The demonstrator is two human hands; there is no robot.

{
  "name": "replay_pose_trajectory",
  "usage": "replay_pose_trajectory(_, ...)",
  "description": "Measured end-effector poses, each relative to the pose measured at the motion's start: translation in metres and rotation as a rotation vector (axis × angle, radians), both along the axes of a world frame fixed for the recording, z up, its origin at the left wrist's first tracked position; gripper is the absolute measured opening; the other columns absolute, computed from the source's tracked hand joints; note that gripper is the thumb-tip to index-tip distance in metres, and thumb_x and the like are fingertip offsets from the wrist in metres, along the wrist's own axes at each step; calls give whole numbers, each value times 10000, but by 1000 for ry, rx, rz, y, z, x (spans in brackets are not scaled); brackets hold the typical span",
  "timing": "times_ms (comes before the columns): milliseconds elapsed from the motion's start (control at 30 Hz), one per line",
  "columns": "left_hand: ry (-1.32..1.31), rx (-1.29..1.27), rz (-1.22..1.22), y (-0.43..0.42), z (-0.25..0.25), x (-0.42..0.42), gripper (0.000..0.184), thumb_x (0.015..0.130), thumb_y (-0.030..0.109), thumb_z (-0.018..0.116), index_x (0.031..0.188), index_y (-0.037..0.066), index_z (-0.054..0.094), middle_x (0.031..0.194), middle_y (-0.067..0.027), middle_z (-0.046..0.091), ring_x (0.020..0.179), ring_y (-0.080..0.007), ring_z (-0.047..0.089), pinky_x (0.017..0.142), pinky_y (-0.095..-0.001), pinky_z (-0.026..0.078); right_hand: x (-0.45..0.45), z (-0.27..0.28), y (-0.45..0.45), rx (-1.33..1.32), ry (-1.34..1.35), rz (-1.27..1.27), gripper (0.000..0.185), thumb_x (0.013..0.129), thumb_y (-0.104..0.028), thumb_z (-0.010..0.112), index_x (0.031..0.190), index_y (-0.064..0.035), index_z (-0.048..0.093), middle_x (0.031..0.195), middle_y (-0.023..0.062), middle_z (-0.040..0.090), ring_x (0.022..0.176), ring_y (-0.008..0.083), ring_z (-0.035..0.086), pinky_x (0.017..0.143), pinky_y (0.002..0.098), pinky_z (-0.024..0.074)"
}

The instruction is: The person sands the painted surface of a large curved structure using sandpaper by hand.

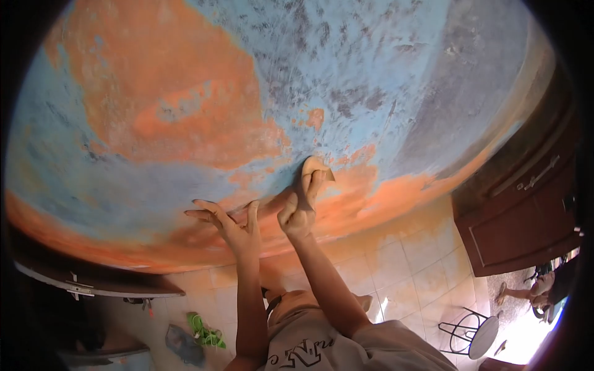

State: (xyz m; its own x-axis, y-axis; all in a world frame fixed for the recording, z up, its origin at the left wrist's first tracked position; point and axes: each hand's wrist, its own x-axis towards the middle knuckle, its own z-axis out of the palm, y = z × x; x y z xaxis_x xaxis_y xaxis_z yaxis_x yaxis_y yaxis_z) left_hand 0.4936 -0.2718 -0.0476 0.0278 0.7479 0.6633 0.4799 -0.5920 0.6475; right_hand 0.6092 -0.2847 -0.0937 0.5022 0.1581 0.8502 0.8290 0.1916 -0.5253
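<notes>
A painted wall (185, 130), patched in orange, blue and grey with a worn surface, fills the upper part of the view. My right hand (298, 213) presses a folded piece of sandpaper (315, 164), tan on its showing side, against the wall where orange meets blue. Its fingers are closed on the sheet, and a corner sticks out to the right. To its left, my left hand (235, 230) has its fingers spread and holds nothing. Those fingertips are at the wall's lower orange area; whether they touch it I cannot tell.
Orange dust lies on the tiled floor (402, 263). A dark wooden door (520, 229) stands at right, near a round stool (483, 338). Another person's leg (518, 294) shows by the bright doorway. Green cord-like strands (207, 332) and a dark bag (184, 345) lie lower left.
</notes>
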Motion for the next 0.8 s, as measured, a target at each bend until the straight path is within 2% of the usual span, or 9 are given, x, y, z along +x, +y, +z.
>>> replay_pose_trajectory(100, -51, -51, -8, 3, 8, 6, 1103, 832, 275, 757, 1538, 86, -70, 1481, -351, -288, 1404, -528, -164, 1129, -584, 141, -1, -70, 5, -18, 8, -50, 447, 947, -19, 451, 1353, 160, 391, 1413, 428, 305, 1337, 560, 305, 1083, 538, 330)
replay_pose_trajectory(167, -6, -125, 24, -1, 8, 3, 1132, 825, 271, 768, 1528, 65, -95, 1481, -362, -276, 1433, -470, -154, 1141, -488, 164, -9, -74, -4, -57, 72, -40, 457, 928, 6, 453, 1360, 144, 395, 1418, 414, 309, 1333, 559, 314, 1089, 573, 310)
replay_pose_trajectory(267, -50, -93, -35, 0, 8, 4, 1131, 825, 255, 767, 1528, 67, -98, 1480, -361, -280, 1430, -466, -171, 1141, -490, 162, -18, -29, -15, -147, 187, -55, 464, 933, -6, 458, 1365, 144, 384, 1416, 417, 307, 1335, 569, 297, 1093, 597, 283)
replay_pose_trajectory(333, -62, -84, -31, 1, 8, 7, 1119, 830, 268, 761, 1533, 82, -89, 1482, -353, -285, 1423, -491, -158, 1137, -514, 180, -11, 2, -4, 17, 51, 27, 470, 930, -1, 454, 1375, 132, 379, 1418, 416, 305, 1341, 572, 282, 1099, 608, 262)
replay_pose_trajectory(500, -52, -99, -1, -1, 10, 7, 1107, 836, 280, 756, 1537, 99, -82, 1483, -346, -290, 1414, -516, -148, 1126, -552, 206, 1, -84, -1, -79, 36, -62, 437, 969, -2, 419, 1387, 115, 370, 1360, 406, 402, 1304, 598, 321, 1016, 554, 403)
replay_pose_trajectory(600, -19, -57, -24, 2, 6, 4, 1113, 835, 292, 757, 1537, 100, -85, 1486, -342, -288, 1410, -523, -150, 1122, -562, 204, -8, -54, -11, -74, 158, -42, 436, 975, -11, 412, 1391, 108, 366, 1392, 391, 377, 1301, 603, 320, 1012, 549, 410)
replay_pose_trajectory(667, -36, -90, 0, -2, 6, 6, 1119, 833, 301, 757, 1536, 97, -89, 1487, -343, -284, 1405, -533, -152, 1120, -573, 199, -9, -22, -12, -73, 241, 78, 438, 970, -4, 417, 1384, 128, 360, 1417, 395, 338, 1314, 598, 304, 1030, 569, 385)
replay_pose_trajectory(733, 1, -74, 22, 0, 5, 7, 1119, 831, 300, 759, 1537, 99, -86, 1489, -341, -283, 1404, -534, -154, 1122, -572, 197, 6, 1, 2, 50, -17, -78, 443, 965, -14, 426, 1377, 138, 362, 1435, 392, 313, 1326, 592, 289, 1059, 595, 339)
replay_pose_trajectory(800, 56, -50, 38, -3, 5, 2, 1120, 829, 300, 761, 1538, 100, -83, 1490, -339, -281, 1403, -534, -156, 1123, -571, 195, 6, -37, 7, -13, -18, -111, 456, 966, -35, 438, 1381, 135, 358, 1440, 391, 306, 1334, 588, 277, 1086, 612, 292)
